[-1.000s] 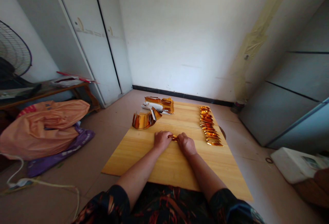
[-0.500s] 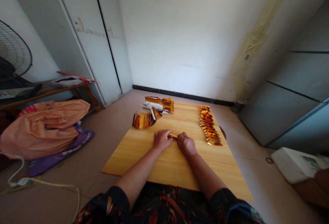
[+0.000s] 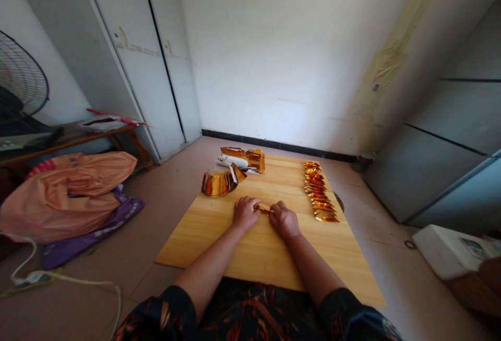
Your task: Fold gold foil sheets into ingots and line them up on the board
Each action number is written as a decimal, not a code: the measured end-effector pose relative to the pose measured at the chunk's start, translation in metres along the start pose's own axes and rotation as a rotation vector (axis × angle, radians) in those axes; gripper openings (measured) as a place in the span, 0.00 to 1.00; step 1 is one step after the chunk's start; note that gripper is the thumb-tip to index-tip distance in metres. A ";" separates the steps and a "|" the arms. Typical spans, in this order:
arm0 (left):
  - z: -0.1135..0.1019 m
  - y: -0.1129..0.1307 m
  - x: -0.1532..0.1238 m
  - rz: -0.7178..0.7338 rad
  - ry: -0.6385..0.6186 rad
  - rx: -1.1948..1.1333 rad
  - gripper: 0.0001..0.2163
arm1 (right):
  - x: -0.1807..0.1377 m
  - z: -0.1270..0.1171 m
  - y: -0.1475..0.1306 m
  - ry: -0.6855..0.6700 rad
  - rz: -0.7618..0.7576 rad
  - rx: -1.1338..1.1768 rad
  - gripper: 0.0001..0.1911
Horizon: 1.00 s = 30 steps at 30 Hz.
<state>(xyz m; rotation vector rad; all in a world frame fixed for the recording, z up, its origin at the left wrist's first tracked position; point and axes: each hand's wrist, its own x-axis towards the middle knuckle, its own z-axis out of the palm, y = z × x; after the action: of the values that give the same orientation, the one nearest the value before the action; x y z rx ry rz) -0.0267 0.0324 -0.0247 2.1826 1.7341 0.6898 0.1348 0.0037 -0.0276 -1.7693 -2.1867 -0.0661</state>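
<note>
Between my two hands is a narrow folded piece of gold foil paper (image 3: 264,209), just above or on the wooden board (image 3: 258,257); I cannot tell which. My left hand (image 3: 246,212) is closed on its left end, and my right hand (image 3: 284,219) pinches the right end. Part of the paper is hidden by the fingers. Beyond my left hand lies a curved stack of gold foil sheets (image 3: 217,183). To the right, several folded gold foil paper pieces (image 3: 319,190) with pointed ends lie closely in a row running away from me.
More gold and white foil paper (image 3: 256,159) lies at the board's far left corner. A pink bag (image 3: 70,195) and a purple bag (image 3: 94,231) rest on the floor at left, near a pale cable (image 3: 86,280). A white box (image 3: 450,250) stands at right.
The foil paper between my hands has turned slightly and now looks narrower and darker gold. My left hand has shifted a little; the right stays nearly in place.
</note>
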 end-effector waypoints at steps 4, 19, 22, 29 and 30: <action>-0.001 0.000 0.001 -0.015 -0.025 0.003 0.10 | -0.001 0.000 0.001 0.014 -0.012 0.025 0.09; 0.001 0.000 0.000 -0.003 -0.014 0.030 0.11 | -0.002 -0.002 0.001 0.030 -0.012 0.093 0.08; 0.000 -0.001 0.000 0.014 -0.014 0.028 0.11 | -0.001 -0.001 0.002 0.037 -0.015 0.062 0.10; -0.005 -0.005 -0.008 0.142 -0.046 -0.031 0.21 | -0.018 -0.015 0.013 0.116 0.002 -0.066 0.14; -0.006 -0.006 -0.009 0.163 -0.055 -0.042 0.22 | -0.027 -0.020 0.020 0.126 -0.024 -0.071 0.14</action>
<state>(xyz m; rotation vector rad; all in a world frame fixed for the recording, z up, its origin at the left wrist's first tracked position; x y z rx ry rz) -0.0361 0.0249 -0.0243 2.3101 1.5136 0.6898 0.1631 -0.0215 -0.0193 -1.7270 -2.1402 -0.2568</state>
